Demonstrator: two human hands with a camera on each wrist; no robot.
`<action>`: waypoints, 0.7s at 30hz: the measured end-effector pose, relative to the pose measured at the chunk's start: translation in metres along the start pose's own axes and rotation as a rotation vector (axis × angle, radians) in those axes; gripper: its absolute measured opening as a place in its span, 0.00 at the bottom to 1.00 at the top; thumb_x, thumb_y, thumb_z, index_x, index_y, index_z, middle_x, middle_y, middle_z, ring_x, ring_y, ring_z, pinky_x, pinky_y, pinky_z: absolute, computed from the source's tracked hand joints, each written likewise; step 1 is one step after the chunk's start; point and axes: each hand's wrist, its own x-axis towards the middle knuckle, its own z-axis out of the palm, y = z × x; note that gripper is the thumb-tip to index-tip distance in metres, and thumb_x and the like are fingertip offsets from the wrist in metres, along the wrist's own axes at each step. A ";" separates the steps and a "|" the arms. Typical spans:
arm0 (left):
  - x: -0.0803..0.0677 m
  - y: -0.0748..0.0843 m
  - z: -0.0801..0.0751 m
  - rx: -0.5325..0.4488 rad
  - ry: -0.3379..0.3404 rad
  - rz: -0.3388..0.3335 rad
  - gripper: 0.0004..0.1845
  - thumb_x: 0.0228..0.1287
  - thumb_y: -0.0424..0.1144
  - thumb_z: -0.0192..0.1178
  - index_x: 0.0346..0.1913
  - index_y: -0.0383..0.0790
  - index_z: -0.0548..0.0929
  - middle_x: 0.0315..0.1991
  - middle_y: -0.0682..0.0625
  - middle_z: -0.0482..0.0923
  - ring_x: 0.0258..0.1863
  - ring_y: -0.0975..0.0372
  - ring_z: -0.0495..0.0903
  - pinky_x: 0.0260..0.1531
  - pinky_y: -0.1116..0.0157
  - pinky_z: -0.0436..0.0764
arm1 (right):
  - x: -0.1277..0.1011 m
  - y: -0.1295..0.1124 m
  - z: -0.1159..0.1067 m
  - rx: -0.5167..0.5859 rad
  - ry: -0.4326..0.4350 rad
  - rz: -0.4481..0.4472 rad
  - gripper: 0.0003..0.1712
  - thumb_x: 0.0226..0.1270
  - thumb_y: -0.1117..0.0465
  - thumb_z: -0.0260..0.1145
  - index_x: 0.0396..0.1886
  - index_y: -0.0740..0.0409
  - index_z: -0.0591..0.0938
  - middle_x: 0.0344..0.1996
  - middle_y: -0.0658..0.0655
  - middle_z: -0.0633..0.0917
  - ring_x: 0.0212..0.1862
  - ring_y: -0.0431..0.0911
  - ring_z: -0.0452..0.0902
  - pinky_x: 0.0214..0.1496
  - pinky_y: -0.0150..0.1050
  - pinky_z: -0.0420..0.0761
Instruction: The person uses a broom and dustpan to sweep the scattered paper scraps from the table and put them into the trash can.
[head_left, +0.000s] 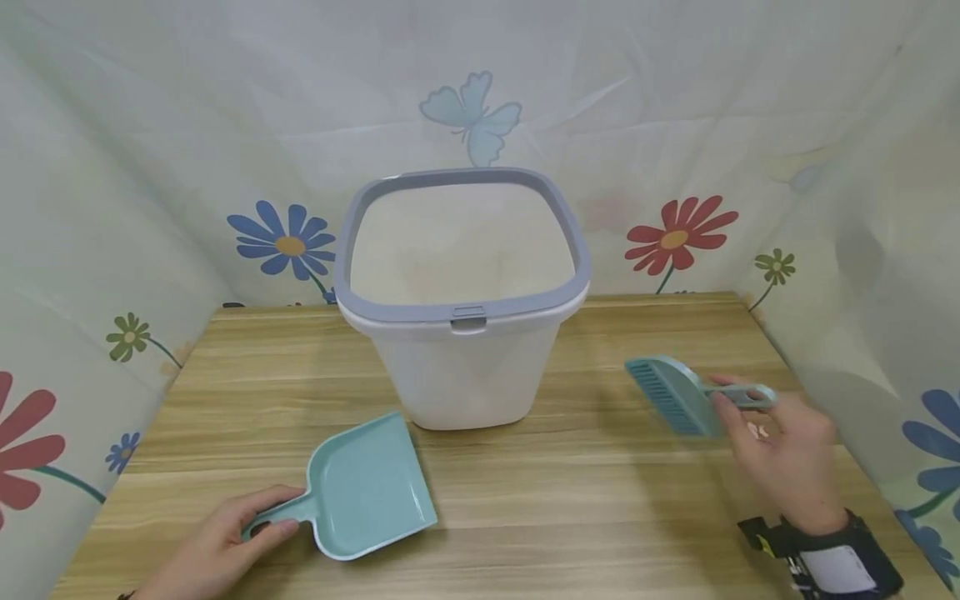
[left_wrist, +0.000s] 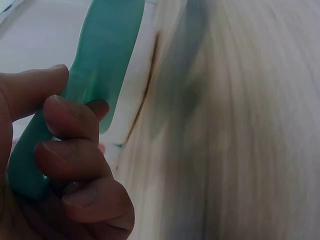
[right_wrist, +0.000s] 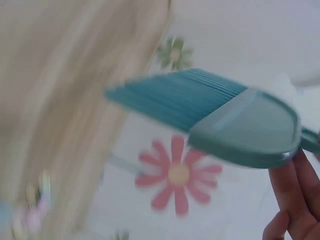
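From the head view, the left hand [head_left: 217, 542] gripped the handle of a teal dustpan [head_left: 371, 487] lying flat on the wooden bench [head_left: 585, 508], just in front of a white bin [head_left: 461, 308]. The right hand [head_left: 787, 454] held a teal brush [head_left: 678, 396] by its handle, raised above the bench, right of the bin.

At the left wrist, the fingers [left_wrist: 70, 155] curled tight round the dustpan's handle [left_wrist: 100, 60].

At the right wrist, blurred, the brush [right_wrist: 210, 112] seemed pinched at its handle by fingers [right_wrist: 295, 200], with flowered cloth [right_wrist: 175, 175] behind.
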 end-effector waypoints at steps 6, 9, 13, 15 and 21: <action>0.012 0.007 0.013 -0.008 -0.120 -0.028 0.20 0.77 0.52 0.59 0.66 0.52 0.81 0.63 0.54 0.83 0.62 0.75 0.76 0.56 0.75 0.78 | 0.007 0.040 -0.021 -0.136 -0.022 -0.146 0.28 0.78 0.39 0.59 0.50 0.56 0.91 0.34 0.63 0.91 0.51 0.10 0.68 0.51 0.18 0.63; 0.019 0.009 0.019 -0.004 -0.151 -0.013 0.19 0.77 0.54 0.58 0.65 0.59 0.81 0.63 0.58 0.83 0.63 0.73 0.77 0.56 0.74 0.78 | 0.002 0.057 -0.028 -0.261 -0.045 -0.146 0.35 0.80 0.33 0.50 0.50 0.53 0.92 0.33 0.62 0.91 0.41 0.22 0.78 0.46 0.30 0.64; 0.031 0.013 0.027 -0.010 -0.194 0.036 0.19 0.77 0.55 0.58 0.66 0.60 0.80 0.63 0.59 0.82 0.63 0.71 0.78 0.57 0.73 0.78 | -0.009 0.073 -0.034 -0.359 -0.111 -0.151 0.42 0.79 0.29 0.42 0.45 0.54 0.92 0.32 0.60 0.91 0.28 0.54 0.82 0.39 0.41 0.65; 0.037 0.015 0.031 -0.015 -0.215 0.061 0.19 0.78 0.54 0.57 0.66 0.59 0.81 0.62 0.60 0.83 0.62 0.71 0.79 0.58 0.73 0.78 | -0.016 0.077 -0.037 -0.385 -0.164 -0.159 0.44 0.79 0.28 0.40 0.43 0.55 0.92 0.32 0.59 0.92 0.27 0.57 0.83 0.36 0.43 0.65; 0.053 0.025 0.041 -0.014 -0.247 0.112 0.18 0.77 0.53 0.58 0.65 0.58 0.82 0.57 0.61 0.85 0.51 0.71 0.81 0.54 0.73 0.78 | -0.035 0.065 -0.046 -0.402 -0.285 -0.161 0.13 0.56 0.60 0.78 0.43 0.52 0.92 0.33 0.55 0.91 0.33 0.55 0.86 0.37 0.45 0.69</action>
